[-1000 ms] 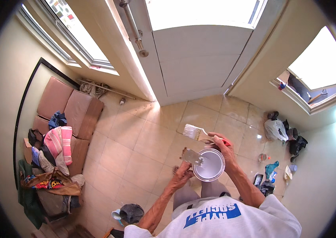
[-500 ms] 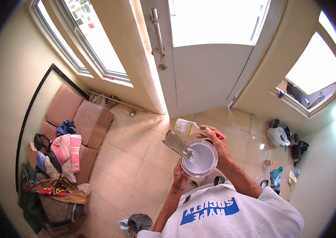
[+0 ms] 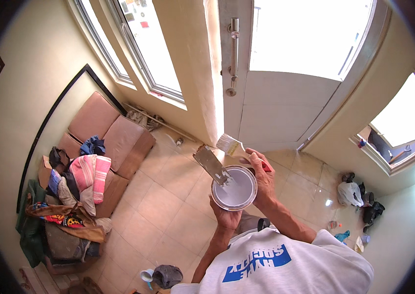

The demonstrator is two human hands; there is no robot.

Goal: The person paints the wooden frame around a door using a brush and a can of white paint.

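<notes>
My left hand point(image 3: 224, 214) is closed around the lower side of an open paint can point(image 3: 235, 202), which holds pale grey-white paint point(image 3: 240, 185). A flat, worn strip point(image 3: 209, 163), smeared with paint at its lower end, rests over the can's far left rim and dips inside. My right hand point(image 3: 263, 180) sits at the can's right side with its fingers closed on a paintbrush point(image 3: 233, 146). The brush's pale bristles point away to the upper left, beyond the rim, and a red part shows by my fingers.
A brown sofa point(image 3: 128, 142) piled with clothes point(image 3: 89, 176) stands at the left. Ahead is a grey door point(image 3: 281, 108) with a metal handle point(image 3: 234, 54). Bags point(image 3: 350, 194) and bottles lie on the right floor. A dark grey bundle point(image 3: 167, 276) and a cup point(image 3: 146, 276) lie near my left arm.
The view has turned, so the room shifts right in the picture. The brush now sits further right relative to the can. Both hands keep their holds.
</notes>
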